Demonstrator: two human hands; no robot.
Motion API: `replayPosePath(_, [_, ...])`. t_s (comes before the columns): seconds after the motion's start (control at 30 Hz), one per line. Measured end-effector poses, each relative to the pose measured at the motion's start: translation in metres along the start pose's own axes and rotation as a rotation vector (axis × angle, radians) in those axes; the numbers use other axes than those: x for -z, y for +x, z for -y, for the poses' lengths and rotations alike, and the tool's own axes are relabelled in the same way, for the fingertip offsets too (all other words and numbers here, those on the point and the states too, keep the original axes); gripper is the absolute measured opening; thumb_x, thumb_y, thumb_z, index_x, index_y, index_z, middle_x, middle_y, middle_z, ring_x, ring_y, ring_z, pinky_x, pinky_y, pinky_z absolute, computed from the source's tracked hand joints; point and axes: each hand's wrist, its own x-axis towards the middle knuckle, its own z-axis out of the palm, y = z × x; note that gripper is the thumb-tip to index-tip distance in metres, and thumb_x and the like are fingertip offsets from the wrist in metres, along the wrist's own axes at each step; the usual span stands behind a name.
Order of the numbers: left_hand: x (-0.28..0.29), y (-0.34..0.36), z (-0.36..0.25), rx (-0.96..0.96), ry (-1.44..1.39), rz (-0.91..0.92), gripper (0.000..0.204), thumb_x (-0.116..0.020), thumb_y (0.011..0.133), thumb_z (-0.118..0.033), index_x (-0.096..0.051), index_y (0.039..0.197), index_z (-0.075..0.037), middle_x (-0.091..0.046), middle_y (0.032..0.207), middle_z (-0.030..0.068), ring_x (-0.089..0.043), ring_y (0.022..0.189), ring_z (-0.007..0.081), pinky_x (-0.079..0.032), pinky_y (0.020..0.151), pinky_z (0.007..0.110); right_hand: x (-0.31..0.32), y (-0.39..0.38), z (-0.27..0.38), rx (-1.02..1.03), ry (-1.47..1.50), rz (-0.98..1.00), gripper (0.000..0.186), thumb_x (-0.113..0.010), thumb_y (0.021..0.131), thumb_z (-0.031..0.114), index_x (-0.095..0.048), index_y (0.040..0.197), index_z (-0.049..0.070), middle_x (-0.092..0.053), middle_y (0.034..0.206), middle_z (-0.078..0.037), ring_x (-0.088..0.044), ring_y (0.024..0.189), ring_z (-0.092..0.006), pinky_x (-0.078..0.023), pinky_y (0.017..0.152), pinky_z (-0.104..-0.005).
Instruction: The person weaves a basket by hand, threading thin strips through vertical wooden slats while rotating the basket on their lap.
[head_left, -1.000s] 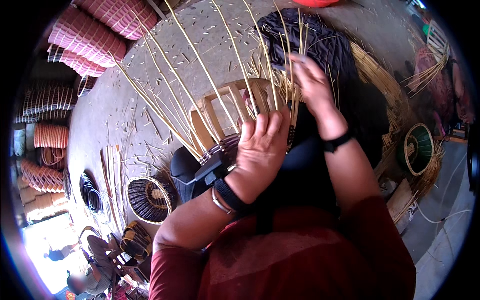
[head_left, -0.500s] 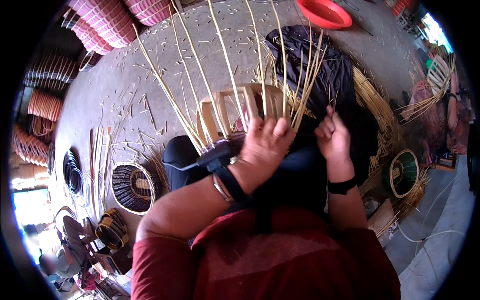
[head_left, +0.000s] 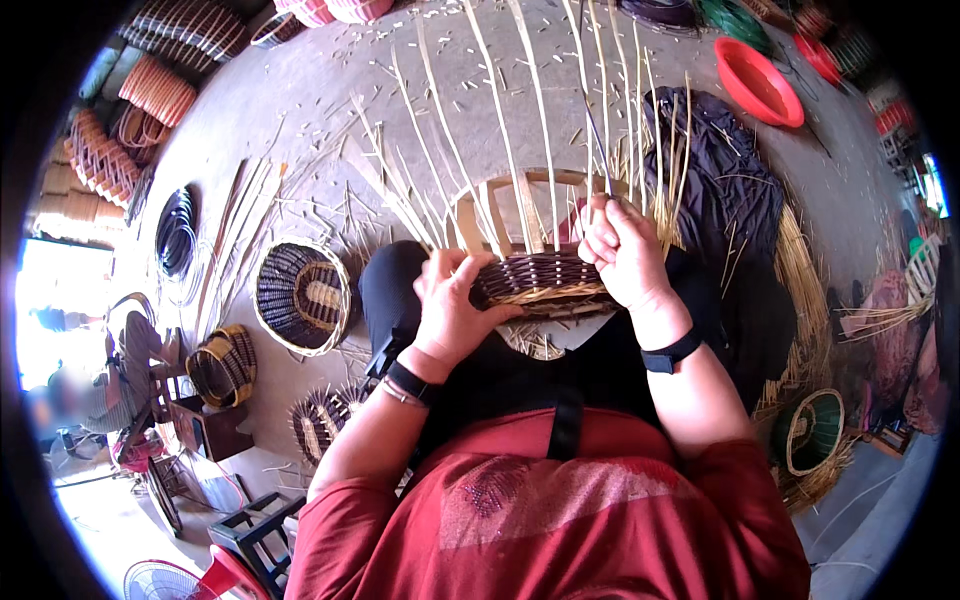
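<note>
A half-woven basket [head_left: 545, 275] rests at my lap, its low wall banded in dark brown and pale strands. Tall pale stakes [head_left: 535, 130] fan upward from it, and a light wooden frame [head_left: 525, 205] stands among them. My left hand [head_left: 452, 295] grips the wall's left end, thumb along the near side. At the right end my right hand [head_left: 625, 250] is closed, its fingers pinched at the foot of a thin dark strand [head_left: 594, 130] that rises between the stakes. Inside the fist, the strand's end is hidden.
A dark round basket [head_left: 303, 298] and a smaller yellow-black one [head_left: 222, 365] sit to the left, near a coil of black strands [head_left: 176, 232]. Dark cloth [head_left: 715, 160] over straw bundles and a red basin [head_left: 758, 82] are at the right. A green basket [head_left: 812, 432] stands nearer.
My left hand has gone from the basket's middle to its left end, baring the dark weave. My right hand has come in from the right to the wall. The view has shifted left.
</note>
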Motion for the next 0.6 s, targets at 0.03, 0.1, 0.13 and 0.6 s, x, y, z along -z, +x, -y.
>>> replayPosePath(0.03, [0.011, -0.004, -0.015, 0.019, 0.184, -0.087, 0.079, -0.096, 0.057, -0.031, -0.062, 0.127, -0.015, -0.051, 0.126, 0.0132, -0.045, 0.124, 0.0365, -0.034, 0.106, 0.052, -0.007, -0.002, -0.006, 0.006, -0.051, 0.017, 0.027, -0.047, 0.109, 0.025, -0.063, 0.112, 0.003, -0.038, 0.068, 0.004, -0.036, 0.056, -0.0091, -0.040, 0.058, -0.0292])
replayPosePath(0.1, [0.015, 0.000, -0.021, -0.011, 0.138, -0.244, 0.091, -0.097, 0.055, -0.026, -0.055, 0.134, -0.011, -0.047, 0.133, 0.0169, -0.042, 0.126, 0.0374, -0.035, 0.106, 0.049, -0.013, 0.001, 0.004, 0.070, -0.134, 0.038, 0.028, -0.047, 0.109, 0.026, -0.063, 0.113, 0.003, -0.040, 0.070, 0.004, -0.038, 0.058, -0.0091, -0.041, 0.058, -0.0290])
replayPosePath(0.13, [0.014, 0.004, -0.025, -0.093, 0.079, -0.273, 0.094, -0.095, 0.059, -0.031, -0.051, 0.141, -0.014, -0.048, 0.132, 0.0163, -0.045, 0.121, 0.0375, -0.036, 0.104, 0.051, -0.015, 0.000, 0.006, 0.055, -0.154, 0.006, 0.028, -0.047, 0.109, 0.025, -0.062, 0.114, 0.003, -0.042, 0.071, 0.004, -0.039, 0.058, -0.0094, -0.043, 0.059, -0.0294])
replayPosePath(0.6, [-0.021, 0.029, -0.058, -0.340, 0.248, -0.057, 0.079, -0.087, 0.067, -0.040, -0.059, 0.139, -0.019, -0.052, 0.116, 0.0079, -0.050, 0.107, 0.0310, -0.038, 0.098, 0.047, -0.038, 0.091, 0.015, 0.769, -1.340, -0.100, 0.076, -0.064, 0.096, 0.005, -0.024, 0.160, 0.014, -0.051, 0.144, -0.025, -0.064, 0.097, -0.0228, -0.056, 0.087, -0.0331])
